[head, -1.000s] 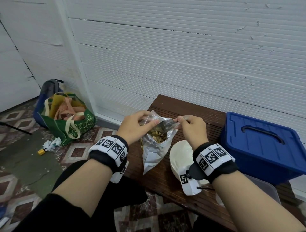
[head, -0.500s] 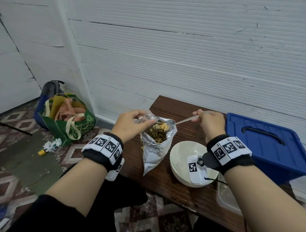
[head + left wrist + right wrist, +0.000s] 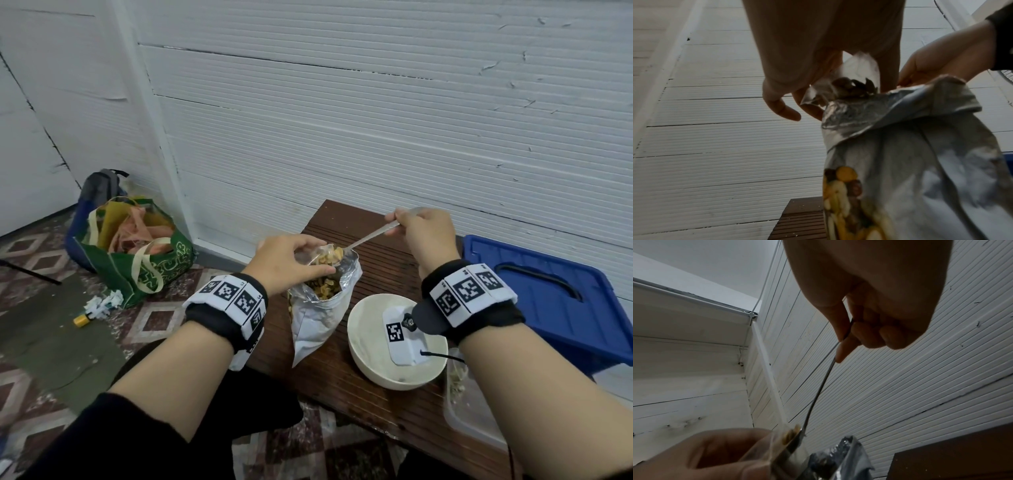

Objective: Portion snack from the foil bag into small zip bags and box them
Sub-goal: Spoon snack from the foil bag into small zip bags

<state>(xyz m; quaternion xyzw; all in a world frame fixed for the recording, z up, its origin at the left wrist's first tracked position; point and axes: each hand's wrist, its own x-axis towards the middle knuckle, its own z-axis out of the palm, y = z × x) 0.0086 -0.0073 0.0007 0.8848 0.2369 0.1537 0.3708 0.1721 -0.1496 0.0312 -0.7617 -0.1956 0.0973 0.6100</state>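
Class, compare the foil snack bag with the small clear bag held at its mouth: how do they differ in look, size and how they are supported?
The foil bag is silver and opaque; the clear zip bag is see-through. The foil bag is far larger than the clear zip bag. The foil bag stands on the wooden bench, while the clear zip bag is held up by the left hand. Both are open and hold snack; the spoon in the right hand reaches the zip bag's mouth.

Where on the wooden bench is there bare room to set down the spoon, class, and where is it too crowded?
Bare slats show on the bench at its far end, between the foil bag, the wall and the blue box. A narrower strip lies along the near edge, in front of the white bowl. Crowded: bag, bowl and clear container sit close together.
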